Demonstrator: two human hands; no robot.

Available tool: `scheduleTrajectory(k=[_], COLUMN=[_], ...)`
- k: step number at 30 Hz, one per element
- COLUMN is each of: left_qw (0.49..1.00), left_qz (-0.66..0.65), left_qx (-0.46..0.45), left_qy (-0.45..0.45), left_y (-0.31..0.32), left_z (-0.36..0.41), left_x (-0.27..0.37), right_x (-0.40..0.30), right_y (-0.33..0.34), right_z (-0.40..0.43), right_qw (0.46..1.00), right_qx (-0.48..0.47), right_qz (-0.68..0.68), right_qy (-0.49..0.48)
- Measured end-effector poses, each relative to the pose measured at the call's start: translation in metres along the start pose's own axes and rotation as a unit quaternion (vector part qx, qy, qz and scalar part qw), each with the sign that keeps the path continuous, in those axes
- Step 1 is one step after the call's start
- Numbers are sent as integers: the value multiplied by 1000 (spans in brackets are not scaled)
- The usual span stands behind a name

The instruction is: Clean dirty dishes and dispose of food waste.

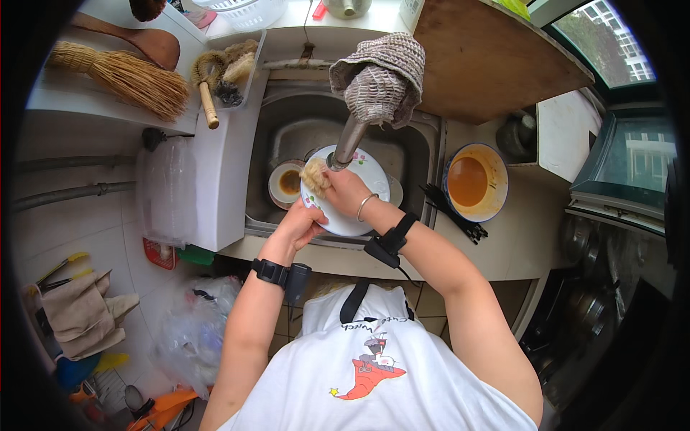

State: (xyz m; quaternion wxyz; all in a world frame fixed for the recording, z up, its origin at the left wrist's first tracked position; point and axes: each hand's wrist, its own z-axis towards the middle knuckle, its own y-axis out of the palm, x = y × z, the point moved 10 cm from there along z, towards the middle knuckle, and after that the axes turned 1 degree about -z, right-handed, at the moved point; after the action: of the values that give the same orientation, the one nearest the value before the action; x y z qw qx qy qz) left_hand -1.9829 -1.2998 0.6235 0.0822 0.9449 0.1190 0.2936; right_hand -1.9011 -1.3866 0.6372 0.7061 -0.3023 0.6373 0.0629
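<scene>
My left hand (303, 223) grips the near-left rim of a white plate (353, 213) with a pink floral border, held tilted over the stainless steel sink (302, 129). In my right hand (345, 188) is a tan fibrous scrubber (315, 176), pressed against the plate's left side. The metal faucet spout (350, 141) hangs just above the right hand and hides part of the plate. Below and left of the plate, a small bowl (288, 182) with brown liquid sits in the sink. Another pale dish (395, 193) shows partly behind the plate's right edge.
Right of the sink stands an enamel bowl (468, 182) of orange-brown liquid, beside a bundle of black chopsticks (458, 215). A knitted cover (380, 81) wraps the faucet. At left are a straw whisk broom (124, 81) and a plastic bin (253, 81) of scrubbers with a wooden-handled brush (207, 102).
</scene>
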Motion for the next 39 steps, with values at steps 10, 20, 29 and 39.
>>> scheduleTrajectory(k=[10,20,29,39], left_qw=[1000,989,955,989], left_qz=[-27,-79,-201,-37], left_qx=[6,38,70,69], left_qy=[12,116,206,123], left_y=[-34,-37,-28,-9], left_z=[8,76,83,-9], left_x=[15,29,18,20], right_x=[122,77,93,116], right_y=[-95,-55,-52,3], right_z=[-72,-67,-81,-66], right_qw=[934,886,900,883], right_qx=[190,95,260,122], right_qz=[-14,346,266,279], right_qy=[304,296,229,358])
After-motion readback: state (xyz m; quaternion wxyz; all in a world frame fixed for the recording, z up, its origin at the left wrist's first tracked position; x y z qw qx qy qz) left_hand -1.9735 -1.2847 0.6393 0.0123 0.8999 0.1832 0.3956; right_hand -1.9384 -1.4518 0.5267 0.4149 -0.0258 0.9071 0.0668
